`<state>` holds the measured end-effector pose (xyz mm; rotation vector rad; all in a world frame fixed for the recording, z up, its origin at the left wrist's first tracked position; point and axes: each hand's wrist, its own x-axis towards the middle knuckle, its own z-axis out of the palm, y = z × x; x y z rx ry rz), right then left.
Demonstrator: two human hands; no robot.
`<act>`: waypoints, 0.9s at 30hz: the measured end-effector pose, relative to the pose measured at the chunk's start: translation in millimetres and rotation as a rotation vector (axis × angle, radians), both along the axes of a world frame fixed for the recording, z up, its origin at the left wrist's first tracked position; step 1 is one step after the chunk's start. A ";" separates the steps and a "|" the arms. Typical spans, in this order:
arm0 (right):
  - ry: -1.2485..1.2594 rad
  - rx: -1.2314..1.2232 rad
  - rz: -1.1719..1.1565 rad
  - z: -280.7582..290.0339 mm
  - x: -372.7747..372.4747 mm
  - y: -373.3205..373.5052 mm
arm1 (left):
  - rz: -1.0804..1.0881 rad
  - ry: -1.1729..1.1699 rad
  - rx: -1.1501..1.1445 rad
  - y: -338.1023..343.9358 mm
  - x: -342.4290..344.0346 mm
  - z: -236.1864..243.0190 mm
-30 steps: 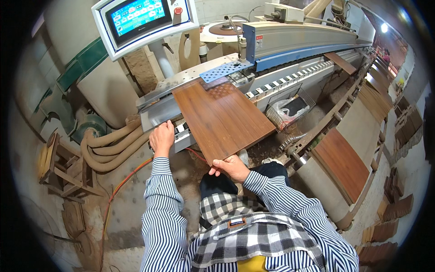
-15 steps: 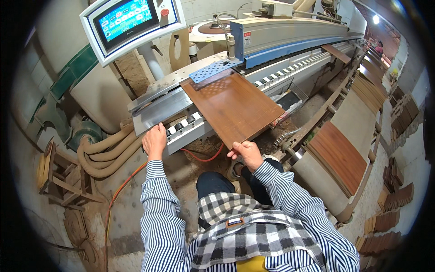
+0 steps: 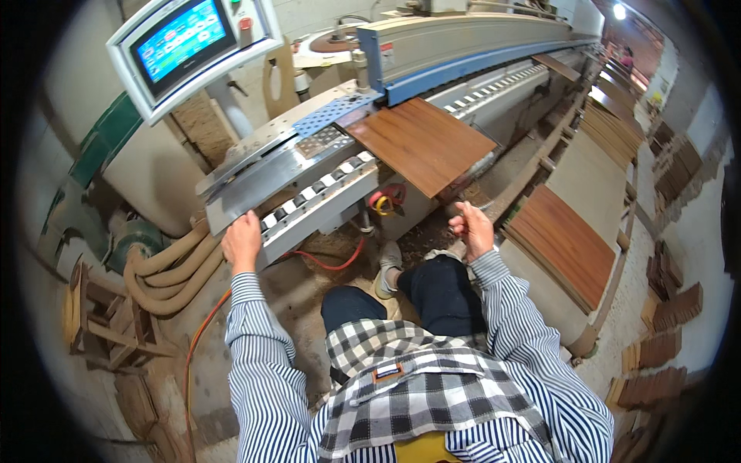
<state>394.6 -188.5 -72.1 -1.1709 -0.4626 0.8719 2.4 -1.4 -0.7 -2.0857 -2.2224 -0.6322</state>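
A brown wood-grain panel (image 3: 424,145) lies on the edge-banding machine (image 3: 486,65), its far left corner beside the blue perforated plate (image 3: 333,114). Part of its far edge goes in under the blue-trimmed beam, and the near corner overhangs the roller rail (image 3: 320,189). My left hand (image 3: 241,241) is closed over the near left end of the machine's metal bed. Off the panel, to the right of its near corner, my right hand (image 3: 472,228) hangs in the air with loosely curled fingers and nothing in it.
A control screen (image 3: 184,46) stands at the upper left. On the right, a roller conveyor (image 3: 575,309) carries stacked brown panels (image 3: 559,245). Hoses (image 3: 166,282) and a wooden stool (image 3: 116,316) are at the left. More panel stacks (image 3: 652,390) line the right wall.
The panel has slid away along the machine, toward the upper right. My right hand has let go of its near corner and moved right. My left hand stays at the bed's end.
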 end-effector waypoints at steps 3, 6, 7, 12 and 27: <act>-0.206 -0.068 -0.240 -39.0 46.8 -75.3 | -0.013 0.008 -0.009 -0.3 0.1 -0.4; -0.477 -0.168 -0.619 -88.9 97.3 -174.3 | -0.003 0.040 -0.011 -0.6 -6.2 -1.7; -0.462 -0.266 -0.759 -85.8 102.3 -205.1 | -0.013 0.063 0.004 1.8 -8.2 -6.3; -0.187 -0.458 -1.152 -95.6 148.8 -308.8 | -0.041 0.055 0.017 7.0 -7.4 -8.9; 0.189 -0.064 -0.644 -110.1 95.4 -303.7 | -0.046 0.034 0.013 7.0 -9.8 -9.3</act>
